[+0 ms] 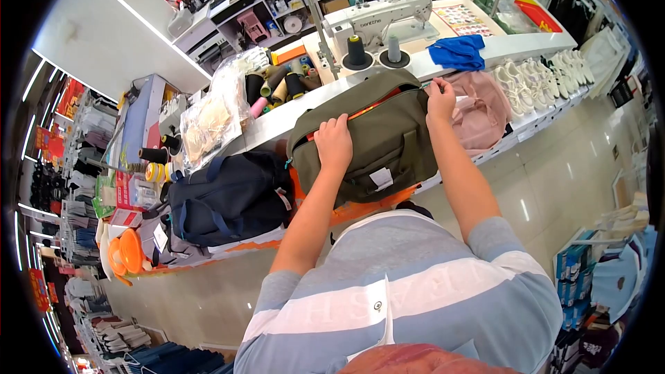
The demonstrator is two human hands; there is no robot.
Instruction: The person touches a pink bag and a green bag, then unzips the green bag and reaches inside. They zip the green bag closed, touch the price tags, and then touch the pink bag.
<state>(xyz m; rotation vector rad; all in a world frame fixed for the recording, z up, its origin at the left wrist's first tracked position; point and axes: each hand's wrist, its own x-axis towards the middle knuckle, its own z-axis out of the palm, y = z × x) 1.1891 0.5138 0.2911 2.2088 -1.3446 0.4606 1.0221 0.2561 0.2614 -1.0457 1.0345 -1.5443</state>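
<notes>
An olive green bag (377,142) lies in front of me, its long top zip partly open with a red-orange strip showing inside. My left hand (334,142) rests on the bag's left part, fingers bent over the edge of the opening. At the right end of the zip, my right hand (441,102) is closed in a pinch at the bag's corner; what exactly lies between its fingertips is too small to tell. A dark navy bag (232,197) sits to the left, and a pink bag (478,111) touches the green one on the right.
Behind the bag stand a sewing machine (377,19) and thread cones (355,55). A blue cloth (457,52) lies on the counter's edge. White shoes (537,83) line the right side. Left are a plastic-wrapped bundle (216,114), thread spools (280,86) and an orange object (127,253).
</notes>
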